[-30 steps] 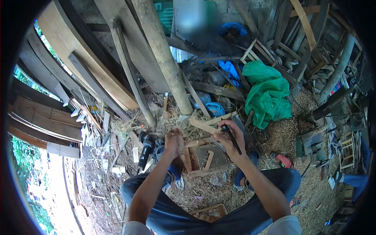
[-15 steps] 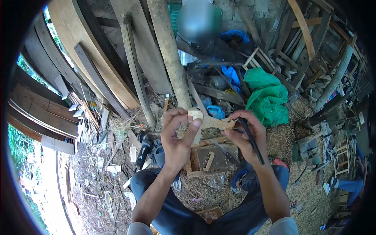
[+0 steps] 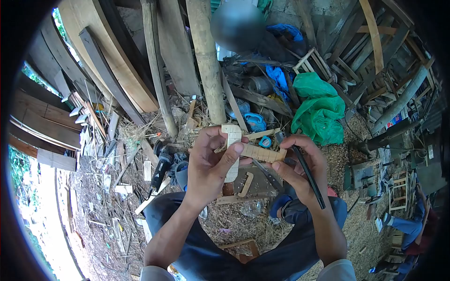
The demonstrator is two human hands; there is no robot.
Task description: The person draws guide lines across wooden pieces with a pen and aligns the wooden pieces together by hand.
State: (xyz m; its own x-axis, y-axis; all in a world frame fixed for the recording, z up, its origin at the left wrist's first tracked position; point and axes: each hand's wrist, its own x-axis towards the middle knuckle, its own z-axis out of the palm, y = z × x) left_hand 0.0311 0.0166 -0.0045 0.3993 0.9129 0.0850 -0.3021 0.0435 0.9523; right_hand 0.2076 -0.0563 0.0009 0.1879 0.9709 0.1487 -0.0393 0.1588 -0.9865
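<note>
My left hand [image 3: 208,164] is closed on a pale wooden piece [image 3: 233,136] marked with cross lines, its thumb pressing on the front. From there a lined wooden arm [image 3: 262,153] reaches sideways to my right hand [image 3: 304,161], whose thumb and index finger pinch its end. Whether the two parts are joined is hidden by my left thumb. A slim black rod-like tool [image 3: 309,178] also rests in my right hand, slanting down across the palm; its kind cannot be made out. Below lies a small hooked wooden piece [image 3: 245,184] beside a saw-like blade [image 3: 268,175].
A black power tool [image 3: 161,168] lies left of my knees. Long planks [image 3: 112,51] and a round post [image 3: 206,61] lean at the back. A green plastic sheet [image 3: 318,110] sits at the right, with wood shavings around. Another person's leg [image 3: 404,228] shows at far right.
The wooden piece has been turned, so more of its lined upright face shows. Both hands stay on it. The surroundings have shifted slightly as the head moved.
</note>
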